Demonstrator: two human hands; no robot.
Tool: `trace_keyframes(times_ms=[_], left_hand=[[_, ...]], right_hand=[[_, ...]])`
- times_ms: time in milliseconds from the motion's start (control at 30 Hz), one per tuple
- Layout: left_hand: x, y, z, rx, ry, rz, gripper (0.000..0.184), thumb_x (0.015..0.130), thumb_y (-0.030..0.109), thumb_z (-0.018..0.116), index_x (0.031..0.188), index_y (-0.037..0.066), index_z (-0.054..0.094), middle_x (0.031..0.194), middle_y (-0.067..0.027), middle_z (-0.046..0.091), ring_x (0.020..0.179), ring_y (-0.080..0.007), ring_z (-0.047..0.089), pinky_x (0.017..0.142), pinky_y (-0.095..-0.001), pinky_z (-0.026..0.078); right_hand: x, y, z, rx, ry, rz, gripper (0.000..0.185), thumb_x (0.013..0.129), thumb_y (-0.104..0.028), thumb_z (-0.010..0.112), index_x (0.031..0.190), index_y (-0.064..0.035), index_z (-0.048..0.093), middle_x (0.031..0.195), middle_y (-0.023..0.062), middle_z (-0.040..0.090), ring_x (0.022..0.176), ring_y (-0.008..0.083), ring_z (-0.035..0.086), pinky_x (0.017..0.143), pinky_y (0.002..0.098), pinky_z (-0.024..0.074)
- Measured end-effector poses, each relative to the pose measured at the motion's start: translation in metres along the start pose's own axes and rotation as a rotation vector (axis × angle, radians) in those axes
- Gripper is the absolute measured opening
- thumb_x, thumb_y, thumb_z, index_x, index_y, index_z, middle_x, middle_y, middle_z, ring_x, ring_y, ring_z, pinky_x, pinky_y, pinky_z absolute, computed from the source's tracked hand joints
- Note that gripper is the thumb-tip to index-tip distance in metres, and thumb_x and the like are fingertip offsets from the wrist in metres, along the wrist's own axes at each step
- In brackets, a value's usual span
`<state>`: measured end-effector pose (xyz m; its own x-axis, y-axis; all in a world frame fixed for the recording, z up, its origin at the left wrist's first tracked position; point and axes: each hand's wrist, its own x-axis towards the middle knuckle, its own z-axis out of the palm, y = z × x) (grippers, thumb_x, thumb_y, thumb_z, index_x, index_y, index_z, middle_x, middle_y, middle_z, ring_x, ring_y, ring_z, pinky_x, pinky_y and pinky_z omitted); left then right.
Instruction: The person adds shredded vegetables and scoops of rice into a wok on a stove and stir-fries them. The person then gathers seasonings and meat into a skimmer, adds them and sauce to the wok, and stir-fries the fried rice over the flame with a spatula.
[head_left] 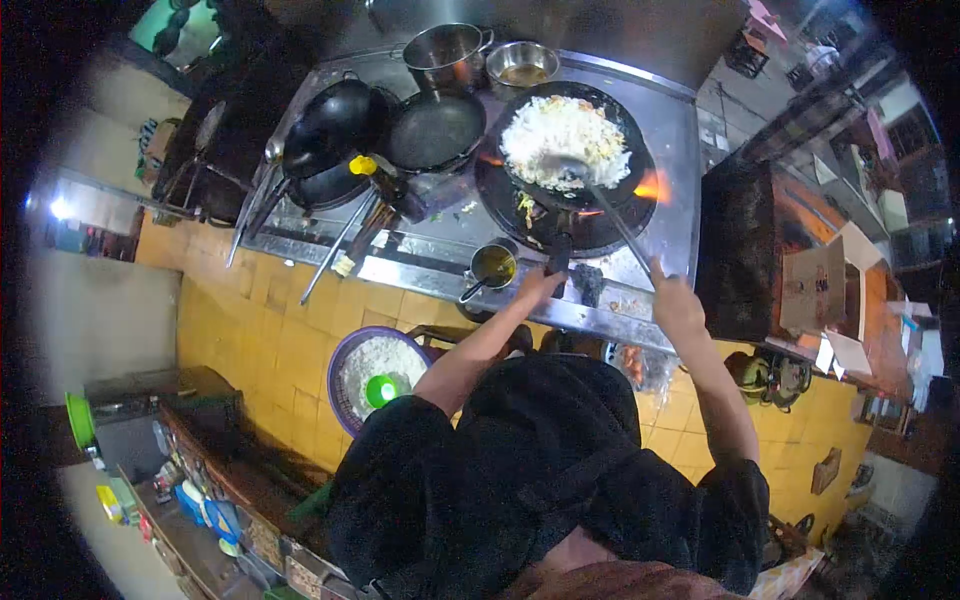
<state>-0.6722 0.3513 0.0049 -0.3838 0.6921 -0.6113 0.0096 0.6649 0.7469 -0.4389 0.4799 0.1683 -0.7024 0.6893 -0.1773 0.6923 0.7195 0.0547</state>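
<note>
Centrally, and right of the stove's (pixel 420 268) middle: one heap of rice (pixel 560 125), white with yellowish bits, in the wok (pixel 493 200), mostly over its far half.

Item: handle (pixel 562 250), dark, pointing near; left hand (pixel 540 286) closed around its near end.

Item: ladle (pixel 622 222), long metal shaft, head in the near edge of the rice; right hand (pixel 679 308) wrapped around the shaft's near end, grip narrow.

Item: flame (pixel 652 187), orange, at the wok's right side.

Item: cup (pixel 493 265), metal, yellow liquid within, near stove edge, just left of the left hand.

Item: bottle (pixel 392 188), dark, yellow cap, tilted, left of the wok.

Item: pan (pixel 436 132), black, left of the wok; farther left, a second wok (pixel 332 125), tilted.

Item: pot (pixel 443 62), two-handled, and bowl (pixel 523 66), both steel, side by side at the far edge.

Item: basket (pixel 339 385), purple, below the stove at near left, holding more white rice and a green cup (pixel 380 390).

Item: carton (pixel 815 290), open, well right of the stove.
</note>
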Motion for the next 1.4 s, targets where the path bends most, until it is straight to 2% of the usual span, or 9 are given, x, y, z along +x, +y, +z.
trace_keyframes(times_ms=[200,400,600,800,900,1000,1133,1333,1400], left_hand=[[0.007,0.015,0.000,-0.310,-0.126,0.057,0.027,0.081,0.029,0.067,0.089,0.004,0.067,0.080,-0.0059,0.066,0.068,-0.0142,0.059,0.068,-0.0291,0.047],[0.009,0.020,0.016,-0.551,-0.091,0.181,0.012,0.075,0.007,0.063,0.085,0.000,0.060,0.071,-0.0084,0.065,0.053,-0.0150,0.059,0.050,-0.0291,0.049],[-0.005,0.033,0.013,-0.324,0.030,0.056,0.015,0.073,0.006,0.067,0.086,0.000,0.060,0.067,-0.0073,0.064,0.051,-0.0146,0.060,0.047,-0.0310,0.049],[0.023,0.009,0.019,-0.655,-0.049,0.130,0.012,0.078,0.009,0.067,0.087,0.002,0.063,0.072,-0.0077,0.066,0.057,-0.0168,0.063,0.050,-0.0314,0.052],[0.020,0.018,0.007,-0.795,-0.343,-0.014,0.020,0.080,0.017,0.071,0.091,0.001,0.064,0.079,-0.0081,0.068,0.061,-0.0178,0.065,0.054,-0.0325,0.053],[-0.040,0.086,0.043,-0.836,0.104,0.059,0.023,0.076,0.026,0.072,0.074,0.004,0.062,0.065,-0.0061,0.061,0.054,-0.0177,0.056,0.051,-0.0307,0.045],[-0.103,0.150,0.013,-1.279,-0.515,-0.222,0.014,0.087,0.014,0.059,0.076,0.006,0.055,0.061,-0.0042,0.053,0.052,-0.0175,0.051,0.054,-0.0314,0.046],[-0.094,0.101,-0.015,-0.462,-0.052,-0.113,0.011,0.088,0.015,0.061,0.084,0.006,0.058,0.062,-0.0043,0.055,0.052,-0.0157,0.054,0.049,-0.0313,0.048],[-0.124,0.096,0.028,-0.906,-0.158,-0.151,0.009,0.085,0.012,0.063,0.084,0.004,0.058,0.063,-0.0059,0.057,0.053,-0.0169,0.056,0.051,-0.0314,0.050]], right_hand=[[-0.016,0.002,-0.077,0.052,-0.117,0.075,0.044,0.083,-0.010,0.054,0.127,-0.0064,0.049,0.088,0.0229,0.065,0.082,0.0394,0.067,0.067,0.0462,0.0555],[-0.001,-0.019,0.001,0.654,0.184,0.099,0.030,0.092,-0.028,0.052,0.107,-0.0029,0.050,0.072,0.0231,0.062,0.065,0.0387,0.064,0.060,0.0491,0.0497],[0.088,-0.038,0.075,1.135,-0.281,0.261,0.040,0.094,-0.037,0.049,0.090,0.0024,0.051,0.060,0.0162,0.057,0.050,0.0264,0.061,0.048,0.0411,0.0475],[0.108,-0.022,0.133,0.592,0.402,0.096,0.041,0.092,-0.034,0.050,0.095,0.0059,0.056,0.064,0.0200,0.060,0.051,0.0320,0.061,0.055,0.0423,0.0507],[0.067,-0.018,0.057,0.656,-0.139,0.095,0.043,0.093,-0.035,0.047,0.102,0.0050,0.056,0.085,0.0277,0.062,0.080,0.0423,0.061,0.073,0.0474,0.0493],[0.034,0.012,-0.030,0.559,-0.460,0.263,0.042,0.091,-0.037,0.050,0.109,0.0003,0.056,0.085,0.0253,0.065,0.085,0.0417,0.064,0.073,0.0487,0.0509],[-0.022,0.020,-0.099,0.175,-0.171,-0.024,0.039,0.089,-0.031,0.055,0.117,-0.0044,0.052,0.085,0.0263,0.064,0.082,0.0435,0.063,0.071,0.0518,0.0504],[-0.053,0.009,-0.092,0.267,-0.107,-0.101,0.044,0.085,-0.018,0.056,0.127,-0.0103,0.047,0.079,0.0306,0.061,0.080,0.0478,0.060,0.071,0.0548,0.0482],[-0.048,0.004,-0.075,0.164,-0.071,0.001,0.045,0.083,-0.013,0.056,0.126,-0.0075,0.046,0.077,0.0319,0.060,0.078,0.0475,0.061,0.070,0.0548,0.0486]])
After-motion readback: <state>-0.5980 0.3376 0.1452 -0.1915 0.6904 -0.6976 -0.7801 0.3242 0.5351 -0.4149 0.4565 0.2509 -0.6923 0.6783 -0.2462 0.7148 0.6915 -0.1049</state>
